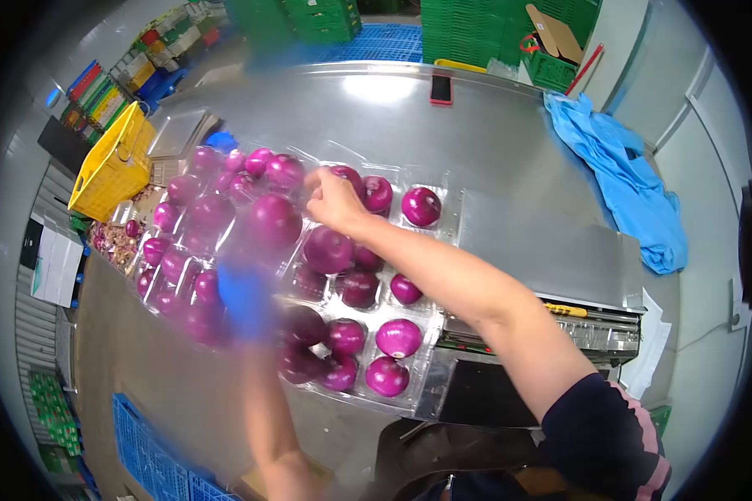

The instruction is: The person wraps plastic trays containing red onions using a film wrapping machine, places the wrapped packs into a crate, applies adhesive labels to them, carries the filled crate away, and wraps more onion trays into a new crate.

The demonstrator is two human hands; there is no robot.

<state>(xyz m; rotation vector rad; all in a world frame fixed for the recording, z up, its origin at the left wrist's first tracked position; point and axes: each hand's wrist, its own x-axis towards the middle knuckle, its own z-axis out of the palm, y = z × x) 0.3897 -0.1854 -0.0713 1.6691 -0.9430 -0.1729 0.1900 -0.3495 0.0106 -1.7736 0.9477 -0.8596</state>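
Red onions [399, 337] sit in clear plastic trays [443, 219] spread over the steel table. My right hand [334, 200], bare, reaches across the trays among the upper onions. Its fingers are curled closed at a tray's edge, and what they pinch is hidden. In a blue glove, my left hand [246, 301] is over the onions left of centre, smeared by motion, so its fingers cannot be made out. A large onion [276, 221] lies just above the glove. Blur and glare on the plastic hide the outlines of several onions at the left.
A yellow crate [113, 163] stands at the table's left end, near loose onion skins [117, 242]. A phone [441, 88] lies at the far edge. Blue plastic sheeting [618, 179] drapes over the right side. Green crates [468, 37] are stacked behind the table.
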